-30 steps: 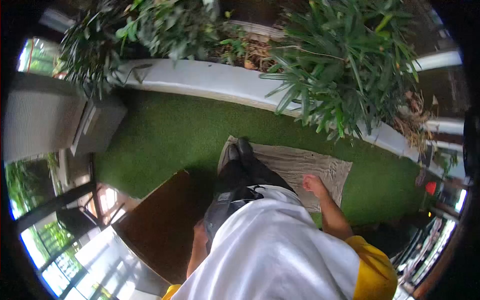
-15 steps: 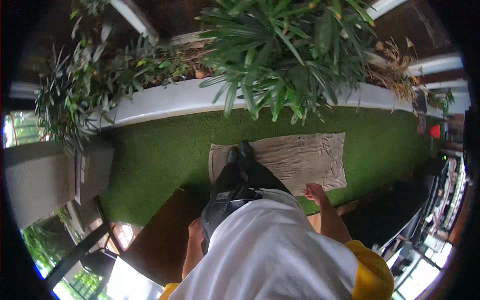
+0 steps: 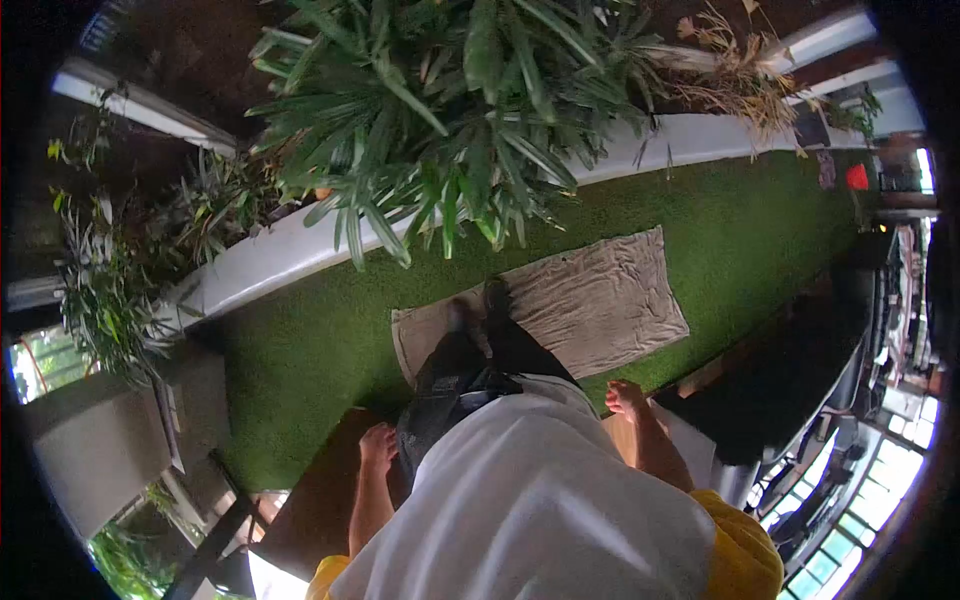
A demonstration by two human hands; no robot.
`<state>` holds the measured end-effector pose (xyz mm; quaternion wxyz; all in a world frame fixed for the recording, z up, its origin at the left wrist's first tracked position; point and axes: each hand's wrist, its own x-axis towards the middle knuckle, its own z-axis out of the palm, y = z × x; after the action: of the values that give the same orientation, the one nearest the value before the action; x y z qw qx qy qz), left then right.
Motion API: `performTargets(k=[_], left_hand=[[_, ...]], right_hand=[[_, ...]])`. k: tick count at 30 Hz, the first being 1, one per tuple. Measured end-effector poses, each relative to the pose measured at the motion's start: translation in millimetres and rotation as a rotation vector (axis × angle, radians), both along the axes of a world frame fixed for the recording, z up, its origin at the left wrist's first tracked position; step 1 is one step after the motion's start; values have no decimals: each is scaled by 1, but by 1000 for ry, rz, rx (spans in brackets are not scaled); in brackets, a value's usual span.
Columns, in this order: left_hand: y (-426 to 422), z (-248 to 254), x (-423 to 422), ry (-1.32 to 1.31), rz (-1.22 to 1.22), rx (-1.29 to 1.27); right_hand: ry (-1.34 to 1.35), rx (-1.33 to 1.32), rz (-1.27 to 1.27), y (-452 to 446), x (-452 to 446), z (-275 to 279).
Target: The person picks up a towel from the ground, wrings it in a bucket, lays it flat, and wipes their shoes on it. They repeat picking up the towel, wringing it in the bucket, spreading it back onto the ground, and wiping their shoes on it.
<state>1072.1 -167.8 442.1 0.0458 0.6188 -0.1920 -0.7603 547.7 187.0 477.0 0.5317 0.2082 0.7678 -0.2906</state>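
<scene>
My left hand hangs at my left side by the hip, its fingers loosely curled, with nothing seen in it. On the other side, my right hand is held out from the hip with curled fingers and no object showing. Below it lies a beige towel, spread out and wrinkled on green artificial turf. My dark shoes are on the left part of the towel. Neither hand touches it.
A white curved planter wall with large leafy plants runs ahead. Boxy beige furniture stands at left. A brown surface is beside my left arm, a dark one at right. A red object sits far right.
The view has turned, so the towel and planter now appear slanted. My left hand has come forward and away from my hip. My right hand stays curled at about the same place.
</scene>
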Motion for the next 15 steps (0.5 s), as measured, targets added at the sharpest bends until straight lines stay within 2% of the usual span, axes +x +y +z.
performTargets(k=[3,4,6,9,11,15], left_hand=[[-1,-24,-31,-62,-18,40],[-12,36,-80,-239,-95,-40],[-20,31,-89,-234,-70,2],[-17,46,-102,-277,-56,-19],[-14,60,-120,-310,-60,-62],[10,52,-144,-322,-25,-3]], right_hand=[[20,-8,-44,4,3,-2],[-15,-39,-56,11,4,-7],[-96,-86,-56,33,6,-17],[-80,31,82,28,-6,7],[-103,26,44,42,-23,2],[-63,37,-1,57,-75,5]])
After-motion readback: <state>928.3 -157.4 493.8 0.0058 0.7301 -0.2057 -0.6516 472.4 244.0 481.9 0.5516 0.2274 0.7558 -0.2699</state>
